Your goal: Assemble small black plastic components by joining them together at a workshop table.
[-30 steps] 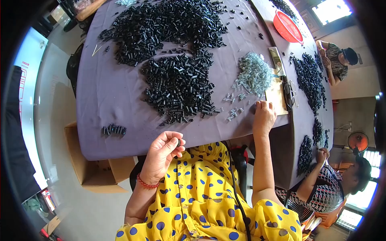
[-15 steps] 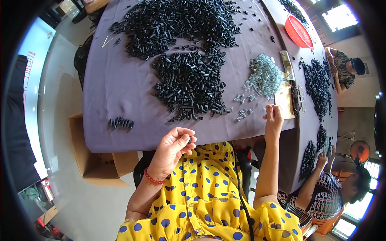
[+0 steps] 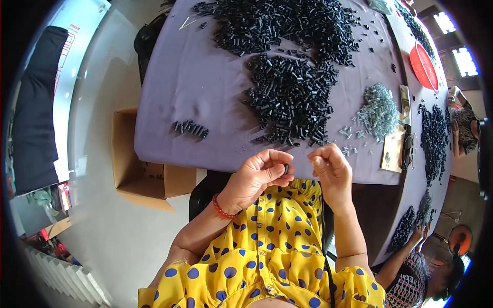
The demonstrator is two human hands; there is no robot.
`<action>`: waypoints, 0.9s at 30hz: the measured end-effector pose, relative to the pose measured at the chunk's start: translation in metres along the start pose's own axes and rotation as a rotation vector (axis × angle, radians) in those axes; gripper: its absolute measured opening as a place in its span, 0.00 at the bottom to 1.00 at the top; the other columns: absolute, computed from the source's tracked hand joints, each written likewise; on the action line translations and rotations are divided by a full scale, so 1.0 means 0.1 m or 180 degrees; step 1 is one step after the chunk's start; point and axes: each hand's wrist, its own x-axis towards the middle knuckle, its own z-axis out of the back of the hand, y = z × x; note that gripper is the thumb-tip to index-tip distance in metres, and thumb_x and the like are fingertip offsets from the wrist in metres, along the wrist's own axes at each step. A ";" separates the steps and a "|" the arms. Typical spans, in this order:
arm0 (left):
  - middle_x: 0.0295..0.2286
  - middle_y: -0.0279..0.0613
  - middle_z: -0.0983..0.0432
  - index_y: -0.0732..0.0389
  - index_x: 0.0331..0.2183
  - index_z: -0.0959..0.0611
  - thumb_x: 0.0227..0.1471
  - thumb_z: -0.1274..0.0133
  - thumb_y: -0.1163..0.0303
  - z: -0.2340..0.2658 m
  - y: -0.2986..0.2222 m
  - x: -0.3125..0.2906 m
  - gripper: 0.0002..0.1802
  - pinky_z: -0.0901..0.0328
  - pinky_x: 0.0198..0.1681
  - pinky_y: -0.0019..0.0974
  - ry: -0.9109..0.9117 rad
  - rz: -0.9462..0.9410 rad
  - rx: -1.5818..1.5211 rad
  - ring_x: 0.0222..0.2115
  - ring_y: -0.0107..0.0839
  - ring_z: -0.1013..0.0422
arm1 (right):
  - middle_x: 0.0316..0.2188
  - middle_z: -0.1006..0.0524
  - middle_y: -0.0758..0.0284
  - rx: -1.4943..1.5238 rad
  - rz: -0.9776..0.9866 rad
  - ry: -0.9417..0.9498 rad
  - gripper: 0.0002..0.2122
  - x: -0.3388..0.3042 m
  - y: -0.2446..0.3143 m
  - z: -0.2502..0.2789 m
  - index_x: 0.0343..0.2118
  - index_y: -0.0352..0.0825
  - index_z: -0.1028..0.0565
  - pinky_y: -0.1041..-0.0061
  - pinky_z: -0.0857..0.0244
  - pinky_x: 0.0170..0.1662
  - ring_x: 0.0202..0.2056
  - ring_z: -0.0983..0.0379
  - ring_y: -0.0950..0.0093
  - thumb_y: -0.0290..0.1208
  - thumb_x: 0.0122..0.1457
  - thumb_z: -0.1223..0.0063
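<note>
Between the thumb and fingers of my left hand is a small black tube piece, held just off the table's near edge. My right hand is close by on the right, its thumb and index finger pinched; whatever lies between them is too small to make out. Beyond both hands spreads a big heap of short black tube pieces on the grey-purple tablecloth. Right of it lies a pile of small clear pieces, with a few strays nearer me. A small group of black pieces lies at the left.
An open cardboard box stands on the floor at the left. A red basket, a flat wooden board and dark-framed glasses lie at the right. Another person works at black pieces there; a second person sits farther off.
My right hand has come left from beside the clear pieces to my left hand, which keeps its black tube piece. The whole view has shifted, with the table now farther right.
</note>
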 end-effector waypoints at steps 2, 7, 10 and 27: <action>0.41 0.39 0.22 0.63 0.53 0.24 0.65 0.47 0.74 -0.04 -0.02 -0.03 0.15 0.26 0.48 0.30 -0.0026 -0.0082 0.0211 0.41 0.27 0.22 | 0.28 0.27 0.68 0.0110 -0.0062 0.0092 0.04 0.00 -0.03 -0.10 0.33 0.32 0.23 0.73 0.36 0.38 0.32 0.32 0.73 0.25 0.62 0.40; 0.43 0.39 0.22 0.63 0.51 0.23 0.64 0.46 0.75 -0.04 0.01 -0.05 0.14 0.26 0.50 0.31 -0.0165 -0.0139 0.0165 0.42 0.31 0.21 | 0.28 0.28 0.70 0.0343 -0.0292 0.0288 0.05 -0.01 -0.05 -0.21 0.33 0.32 0.24 0.76 0.37 0.38 0.32 0.33 0.76 0.26 0.64 0.41; 0.44 0.40 0.21 0.63 0.49 0.22 0.63 0.45 0.76 0.00 0.02 -0.04 0.13 0.25 0.51 0.33 -0.0242 -0.0113 -0.0163 0.44 0.35 0.20 | 0.30 0.27 0.69 0.0717 -0.0564 0.0218 0.04 -0.03 0.01 -0.25 0.34 0.31 0.24 0.77 0.36 0.38 0.32 0.33 0.76 0.25 0.65 0.42; 0.42 0.45 0.21 0.65 0.44 0.24 0.62 0.46 0.82 -0.10 0.08 0.01 0.09 0.25 0.52 0.33 -0.0437 -0.0524 0.0240 0.45 0.33 0.21 | 0.32 0.26 0.72 0.0393 -0.0133 -0.0156 0.04 -0.05 -0.17 -0.36 0.35 0.31 0.23 0.82 0.37 0.36 0.32 0.32 0.83 0.26 0.67 0.44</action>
